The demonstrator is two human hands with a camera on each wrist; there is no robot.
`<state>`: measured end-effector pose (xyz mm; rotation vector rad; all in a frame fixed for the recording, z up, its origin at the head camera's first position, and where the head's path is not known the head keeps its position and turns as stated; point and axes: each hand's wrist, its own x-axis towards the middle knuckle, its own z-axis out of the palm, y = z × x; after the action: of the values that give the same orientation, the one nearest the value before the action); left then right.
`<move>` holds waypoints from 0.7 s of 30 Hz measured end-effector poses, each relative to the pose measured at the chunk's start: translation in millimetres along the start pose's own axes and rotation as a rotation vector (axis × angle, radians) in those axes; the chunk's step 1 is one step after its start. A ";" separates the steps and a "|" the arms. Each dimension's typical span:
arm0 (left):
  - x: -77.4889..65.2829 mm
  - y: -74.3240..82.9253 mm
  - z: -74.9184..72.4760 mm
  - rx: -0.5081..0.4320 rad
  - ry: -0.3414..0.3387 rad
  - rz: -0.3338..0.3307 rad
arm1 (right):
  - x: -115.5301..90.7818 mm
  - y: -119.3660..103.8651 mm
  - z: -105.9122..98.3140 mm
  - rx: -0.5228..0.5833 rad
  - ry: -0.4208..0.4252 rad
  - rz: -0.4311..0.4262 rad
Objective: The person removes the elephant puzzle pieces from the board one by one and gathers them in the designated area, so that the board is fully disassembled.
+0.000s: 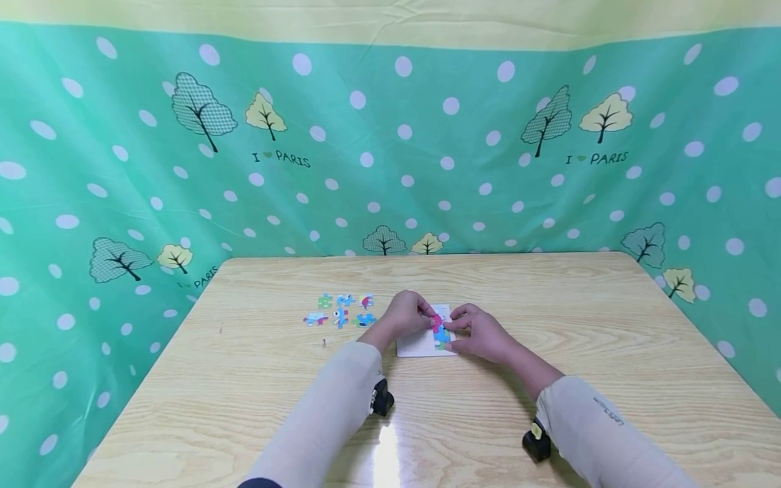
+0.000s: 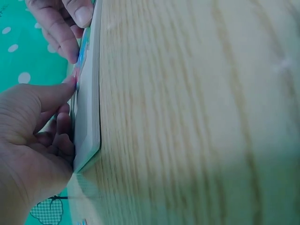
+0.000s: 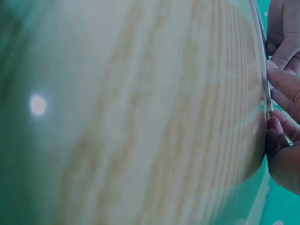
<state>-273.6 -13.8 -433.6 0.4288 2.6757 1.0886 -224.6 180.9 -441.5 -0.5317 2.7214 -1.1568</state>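
Observation:
A white puzzle tray (image 1: 417, 346) lies on the table, with joined jigsaw pieces (image 1: 441, 334) in blue and green along its right part. My left hand (image 1: 407, 314) reaches over the tray's left side and pinches a pink puzzle piece (image 1: 436, 320) at the upper end of those pieces. My right hand (image 1: 482, 333) is at the tray's right edge, its fingertips touching the joined pieces and its thumb lower down near the edge. The left wrist view shows both hands over the thin tray (image 2: 89, 112) from the side. In the right wrist view, the right hand (image 3: 286, 154) sits at the frame's edge.
Several loose puzzle pieces (image 1: 340, 317) lie in two rows left of the tray. A small dark bit (image 1: 324, 343) lies below them. The wooden table (image 1: 579, 305) meets a green dotted curtain (image 1: 390, 149) at the back.

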 end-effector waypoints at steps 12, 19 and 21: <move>-2.9 -8.3 -7.4 -0.028 0.015 0.039 | -0.7 -0.5 0.5 -0.004 0.006 -0.006; -5.8 -16.1 -11.1 -0.133 0.034 0.049 | -0.4 -0.1 0.3 -0.015 0.007 0.002; -6.6 -18.5 -12.2 -0.158 0.041 0.051 | -0.1 -0.1 0.2 -0.018 0.008 0.008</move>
<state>-274.5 -36.5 -437.6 0.4527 2.6013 1.3251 -224.4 180.8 -441.6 -0.5194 2.7405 -1.1362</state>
